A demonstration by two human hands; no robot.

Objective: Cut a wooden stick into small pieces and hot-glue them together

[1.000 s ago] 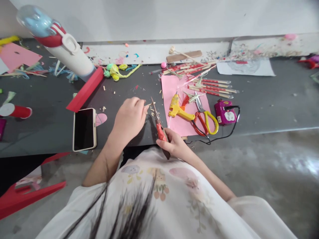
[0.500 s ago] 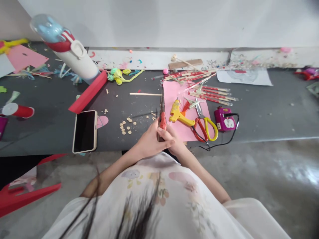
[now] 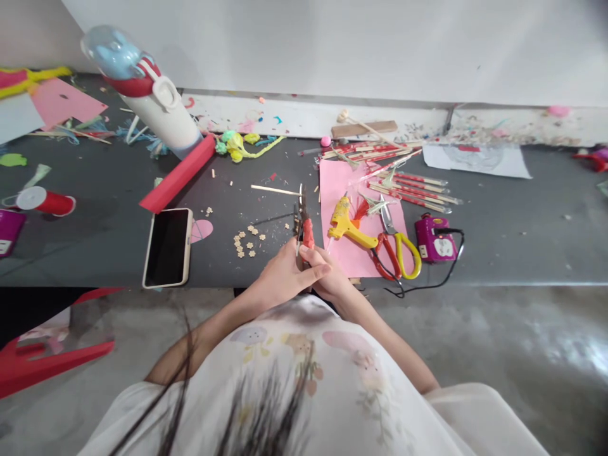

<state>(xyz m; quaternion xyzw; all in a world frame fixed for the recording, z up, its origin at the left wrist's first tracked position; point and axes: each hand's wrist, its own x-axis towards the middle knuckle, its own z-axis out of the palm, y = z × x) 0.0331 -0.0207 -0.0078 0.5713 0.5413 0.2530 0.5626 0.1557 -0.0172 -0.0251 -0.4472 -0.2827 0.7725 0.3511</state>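
Note:
Both hands are wrapped around red-handled pruning shears [image 3: 307,231] at the table's front edge. My left hand [image 3: 284,272] closes on the left side of the handles, and my right hand [image 3: 325,269] overlaps it from the right. The blades point away from me, and their tips meet the right end of a thin wooden stick [image 3: 274,189]. Several small flower-shaped wooden pieces [image 3: 250,245] lie left of the shears. A pink sheet [image 3: 332,183] is just right of them, bearing a yellow glue gun [image 3: 349,225] and scissors [image 3: 396,244] with red and yellow handles.
A phone [image 3: 168,248], a red strip [image 3: 180,174] and a tilted white bottle [image 3: 159,117] occupy the left side. Bundled red-and-wood sticks [image 3: 408,187] lie behind the scissors. A purple box [image 3: 434,237] with a black cable sits right. A wall [image 3: 308,50] rises behind.
The shears' blades have come apart and now straddle or touch the stick's end. The stick has tilted slightly. The whole view has shifted a little, moving the scene rightward.

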